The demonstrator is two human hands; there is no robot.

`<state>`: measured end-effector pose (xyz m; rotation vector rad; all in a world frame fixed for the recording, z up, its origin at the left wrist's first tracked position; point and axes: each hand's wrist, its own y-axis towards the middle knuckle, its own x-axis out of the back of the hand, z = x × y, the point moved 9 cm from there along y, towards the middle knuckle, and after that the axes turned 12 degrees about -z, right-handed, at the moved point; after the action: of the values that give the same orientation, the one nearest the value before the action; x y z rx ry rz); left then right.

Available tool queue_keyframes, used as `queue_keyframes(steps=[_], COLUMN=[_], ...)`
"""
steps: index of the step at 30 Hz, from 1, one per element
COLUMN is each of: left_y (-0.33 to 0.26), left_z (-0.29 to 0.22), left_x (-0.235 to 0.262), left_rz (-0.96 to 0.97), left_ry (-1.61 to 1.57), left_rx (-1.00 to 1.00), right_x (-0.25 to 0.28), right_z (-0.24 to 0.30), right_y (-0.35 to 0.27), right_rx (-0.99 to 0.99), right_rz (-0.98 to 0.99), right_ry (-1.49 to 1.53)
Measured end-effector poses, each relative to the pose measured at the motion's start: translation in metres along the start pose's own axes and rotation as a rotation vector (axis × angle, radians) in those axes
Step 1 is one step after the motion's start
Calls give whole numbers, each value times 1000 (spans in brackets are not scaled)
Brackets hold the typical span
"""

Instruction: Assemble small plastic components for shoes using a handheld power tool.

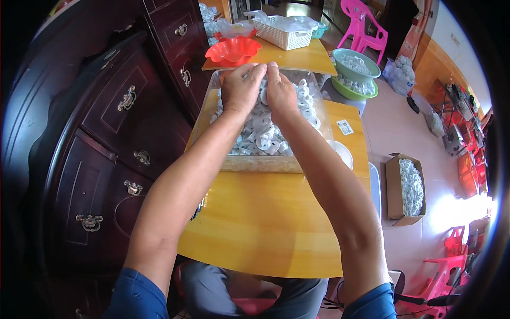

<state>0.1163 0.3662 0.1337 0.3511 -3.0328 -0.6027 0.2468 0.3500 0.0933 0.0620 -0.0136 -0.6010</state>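
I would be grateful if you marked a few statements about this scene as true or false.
1. The left hand and right hand are far apart. False: they are close together above the clear bin.
2. The clear bin holds white pieces. True.
3. The red bowl stands on the floor. False: it stands on the far yellow table.
4. The cardboard box also holds white pieces. True.
5. The pale green basin sits below the bright green basin. False: it sits above.
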Motion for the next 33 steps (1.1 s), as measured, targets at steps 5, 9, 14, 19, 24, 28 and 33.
queue_keyframes(steps=[5,9,14,19,24,28,33], left_y=[3,-20,-86,-173,-235,-255,-257], left_z=[-49,-101,-143,-112,-23,41,39], left_x=[17,27,55,97,106,106,91], left_rz=[-117,-126,-95,-119,-144,-175,-188], left_ry=[39,22,22,-13,-46,45,136], left_rx=[-192,-253,-337,-324,-115,-102,-168], right_x=[8,28,63,93,111,110,116], right_z=[46,86,111,68,-17,-75,-76], right_y=[-19,-49,-122,-207,-242,-246,-234], right_rx=[62,100,201,196,86,80,236], right_rz=[-70,-81,-70,-92,-131,-189,-257], right_ry=[110,199,208,54,-106,-171,-118])
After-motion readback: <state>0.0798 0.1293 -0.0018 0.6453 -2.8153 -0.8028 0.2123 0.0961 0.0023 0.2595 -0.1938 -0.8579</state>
